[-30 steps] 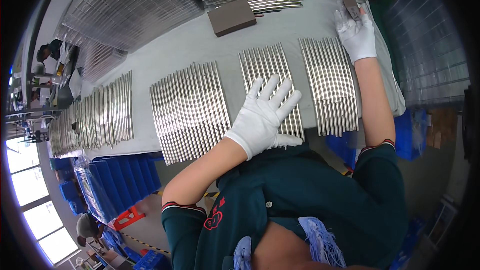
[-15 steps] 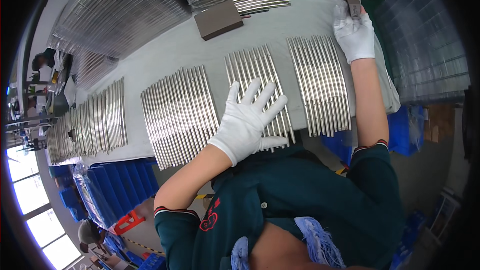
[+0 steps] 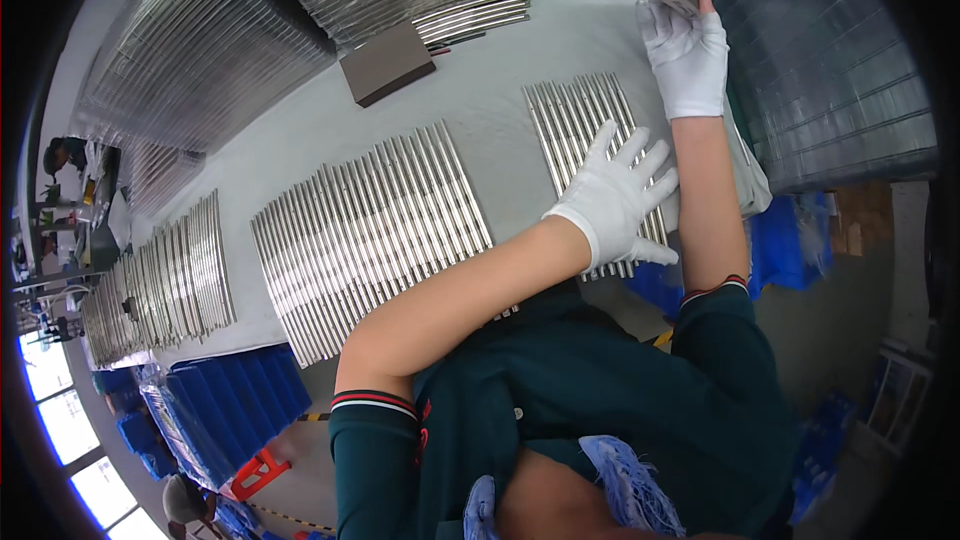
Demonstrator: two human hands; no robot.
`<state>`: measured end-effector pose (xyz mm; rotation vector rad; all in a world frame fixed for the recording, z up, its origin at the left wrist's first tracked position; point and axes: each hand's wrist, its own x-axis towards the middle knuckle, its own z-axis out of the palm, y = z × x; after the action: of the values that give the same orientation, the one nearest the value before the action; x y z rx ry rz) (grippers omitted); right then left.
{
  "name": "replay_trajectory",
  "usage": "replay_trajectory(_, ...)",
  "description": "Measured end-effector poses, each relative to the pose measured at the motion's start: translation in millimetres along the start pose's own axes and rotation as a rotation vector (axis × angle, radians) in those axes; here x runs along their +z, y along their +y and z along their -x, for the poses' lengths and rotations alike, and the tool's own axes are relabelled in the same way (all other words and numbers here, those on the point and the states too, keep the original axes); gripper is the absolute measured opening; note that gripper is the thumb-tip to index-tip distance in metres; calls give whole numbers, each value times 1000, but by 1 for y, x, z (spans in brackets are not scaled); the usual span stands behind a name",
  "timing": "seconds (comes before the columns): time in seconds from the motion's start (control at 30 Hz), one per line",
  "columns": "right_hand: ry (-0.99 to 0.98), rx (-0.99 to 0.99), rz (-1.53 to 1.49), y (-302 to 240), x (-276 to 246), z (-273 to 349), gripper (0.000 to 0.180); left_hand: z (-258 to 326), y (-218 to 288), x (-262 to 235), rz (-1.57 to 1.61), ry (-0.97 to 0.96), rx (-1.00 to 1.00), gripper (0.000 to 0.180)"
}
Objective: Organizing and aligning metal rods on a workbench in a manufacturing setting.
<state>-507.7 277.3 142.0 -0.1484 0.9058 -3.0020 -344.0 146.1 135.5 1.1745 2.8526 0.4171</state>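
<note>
Left hand: the gloved left hand (image 3: 612, 202) lies flat with fingers spread, palm down on the right-hand row of metal rods (image 3: 585, 130), right of the frame's centre; it presses rather than grips, nothing closed in it.
Right hand: the gloved right hand (image 3: 688, 52) reaches to the upper right of the frame, fingers bent over the edge of a thin grey sheet (image 3: 748, 175) at the counter's far end; whether it truly pinches that edge I cannot tell.
Rods: shiny, slim, laid side by side in neat rows on the pale counter (image 3: 480, 100); a wider row (image 3: 370, 235) sits at centre, another (image 3: 185, 270) at centre left.
Around: a brown block (image 3: 387, 62) at upper centre, stacked bundles of rods (image 3: 200, 50) along the top, blue bins (image 3: 235, 405) at lower left.
Step in hand: seemingly steadying and evening the right-hand row while the other hand tends the sheet beside it.
Next move calls for: light, even pressure so the rods stay parallel and none rolls over the near edge.
</note>
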Motion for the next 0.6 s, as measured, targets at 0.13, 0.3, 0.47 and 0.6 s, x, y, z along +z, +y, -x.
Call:
replay_trajectory(0.13, 82, 11, -50, 1, 3, 5, 35, 17, -1, -9, -18, -64, -40, 100)
replay_trajectory(0.3, 124, 37, 9, 10, 19, 13, 34, 64, -12, -17, -35, -70, -84, 101)
replay_trajectory(0.47, 107, 78, 46, 19, 16, 12, 35, 107, -17, -29, -31, -71, -149, 104)
replay_trajectory(0.6, -45, 166, 33, 26, -2, 5, 35, 114, -18, -33, -15, -111, -158, 105)
